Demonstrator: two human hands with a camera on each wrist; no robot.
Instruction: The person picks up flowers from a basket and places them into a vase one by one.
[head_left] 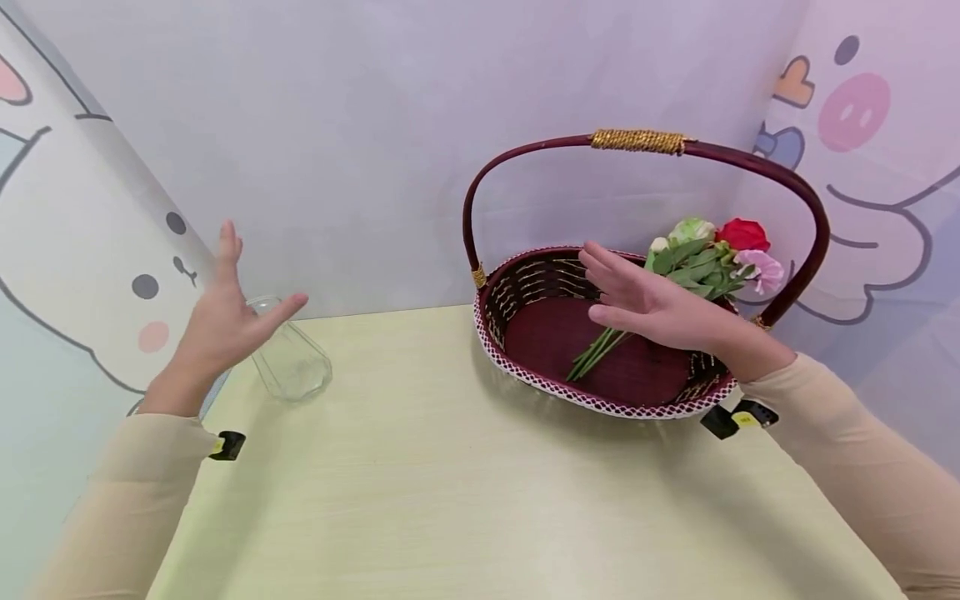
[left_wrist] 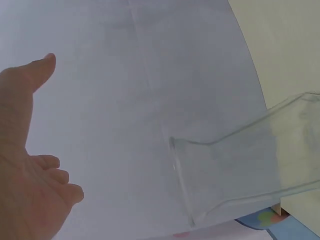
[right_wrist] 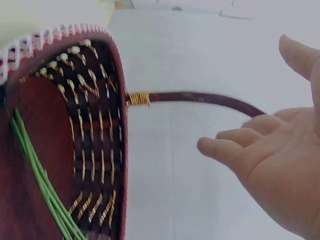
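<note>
A clear glass vase (head_left: 296, 367) stands upright at the table's back left; its flared mouth shows in the left wrist view. My left hand (head_left: 225, 321) is raised near it, fingers up and thumb spread away, holding nothing. On the right sits a dark red woven basket (head_left: 517, 367) with a white-laced rim and a tall arched handle (head_left: 765, 167) bound in gold. Flowers (head_left: 705, 258) in red, pink and pale green lean inside it, green stems (right_wrist: 42, 185) on its floor. Above the basket my right hand (head_left: 652, 304) is held up with straight fingers and spread thumb, gripping nothing.
The pale wooden table (head_left: 450, 500) reaches back to a plain light curtain (head_left: 337, 167). Cartoon-printed cloth hangs at the left and right sides. A small black device (head_left: 227, 446) is strapped at the left wrist, others at the right.
</note>
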